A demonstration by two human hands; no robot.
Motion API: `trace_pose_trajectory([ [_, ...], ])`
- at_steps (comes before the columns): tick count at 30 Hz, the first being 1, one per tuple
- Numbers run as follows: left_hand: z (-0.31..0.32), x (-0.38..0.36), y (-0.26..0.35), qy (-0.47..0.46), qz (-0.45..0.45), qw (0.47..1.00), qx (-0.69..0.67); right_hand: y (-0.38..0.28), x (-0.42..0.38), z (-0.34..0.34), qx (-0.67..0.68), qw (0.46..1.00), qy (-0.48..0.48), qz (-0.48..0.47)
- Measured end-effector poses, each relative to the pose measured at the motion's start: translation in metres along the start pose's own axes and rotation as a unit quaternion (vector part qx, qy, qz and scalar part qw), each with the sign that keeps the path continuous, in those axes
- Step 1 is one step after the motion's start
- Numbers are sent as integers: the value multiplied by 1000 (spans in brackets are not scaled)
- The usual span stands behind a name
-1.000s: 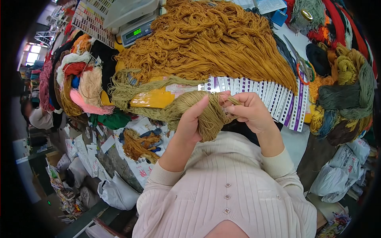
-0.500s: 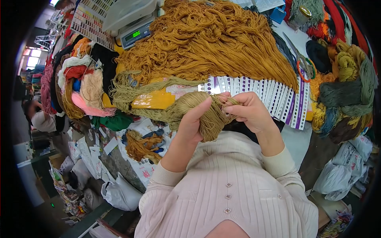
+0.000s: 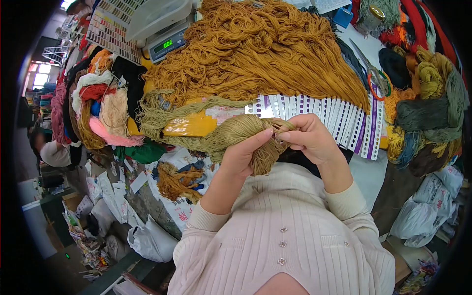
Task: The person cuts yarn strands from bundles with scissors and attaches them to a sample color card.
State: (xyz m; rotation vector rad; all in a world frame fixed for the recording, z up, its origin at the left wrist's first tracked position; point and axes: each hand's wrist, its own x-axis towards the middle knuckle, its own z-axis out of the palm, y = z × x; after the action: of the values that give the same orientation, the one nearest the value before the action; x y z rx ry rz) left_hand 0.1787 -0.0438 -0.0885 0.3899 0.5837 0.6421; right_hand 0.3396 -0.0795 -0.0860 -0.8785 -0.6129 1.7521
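Note:
A hank of olive-green thread [image 3: 241, 132] is held up between my two hands, close to my body. My left hand [image 3: 241, 155] wraps round its body with the thumb lying across the top; its other fingers are hidden beneath the thread. My right hand [image 3: 309, 137] pinches a looped bunch of strands at the hank's right end. Leftward, the same olive thread trails onto the table. Just beyond my hands lie perforated thread cards [image 3: 314, 115] with white and purple strips.
A large heap of mustard-brown yarn [image 3: 265, 54] covers the table's middle. Behind its left side is a digital scale [image 3: 169, 45] reading 0.00. Scissors [image 3: 376, 78] with orange-and-green handles lie at right, near mixed skeins [image 3: 425, 118]. More coloured skeins [image 3: 110, 103] lie left. Another person [image 3: 51, 150] is at far left.
My left thumb has slid slightly right and down, nearer my right fingers. Strands at the hank's right end have shifted a little. My right hand stays almost in place.

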Motion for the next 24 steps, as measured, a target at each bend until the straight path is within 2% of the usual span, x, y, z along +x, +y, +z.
trace_pose_trajectory([
  [3, 2, -5, -2, 70, 13, 996, 62, 2, 0, 1, 55, 998, -11, 13],
  [6, -14, -8, -5, -90, 102, 991, 5, -4, -4, -3, 151, 983, -69, 76],
  [8, -20, -16, 14, -75, 92, 993, -23, -7, -12, -9, 211, 961, -133, 123],
  [9, -24, -20, 26, -66, 88, 993, -39, -15, -16, -12, 112, 987, -85, 72],
  [10, -37, -18, 41, -145, 87, 969, -178, -29, -19, -16, 9, 999, -37, 20],
  [11, -55, -16, 57, -221, 86, 920, -311, -43, -20, -22, -95, 995, 8, -33],
  [13, -98, -30, 99, -158, 151, 902, -373, -70, -22, -39, -51, 984, 43, -166],
  [15, -177, -58, 129, -80, 182, 900, -388, -91, -38, -41, 153, 966, 82, -194],
  [16, -220, -76, 144, -4, 205, 914, -351, -94, -42, -55, 231, 954, 8, -191],
  [17, -266, -103, 156, 111, 242, 928, -263, -98, -48, -74, 306, 931, -66, -187],
  [18, -314, -134, 163, 267, 268, 920, -100, -106, -56, -95, 298, 931, -32, -209],
  [20, -373, -189, 180, 439, 273, 854, 59, -135, -79, -148, 302, 916, 54, -260],
  [21, -371, -201, 190, 470, 281, 835, 50, -162, -100, -187, 313, 898, 104, -290],
  [22, -368, -211, 199, 500, 289, 815, 41, -193, -138, -259, 227, 866, 196, -399],
  [23, -363, -217, 208, 528, 297, 795, 30, -219, -181, -315, 111, 863, 123, -478],
  [24, -355, -222, 211, 556, 306, 773, 16, -247, -211, -343, 33, 818, 199, -539],
])
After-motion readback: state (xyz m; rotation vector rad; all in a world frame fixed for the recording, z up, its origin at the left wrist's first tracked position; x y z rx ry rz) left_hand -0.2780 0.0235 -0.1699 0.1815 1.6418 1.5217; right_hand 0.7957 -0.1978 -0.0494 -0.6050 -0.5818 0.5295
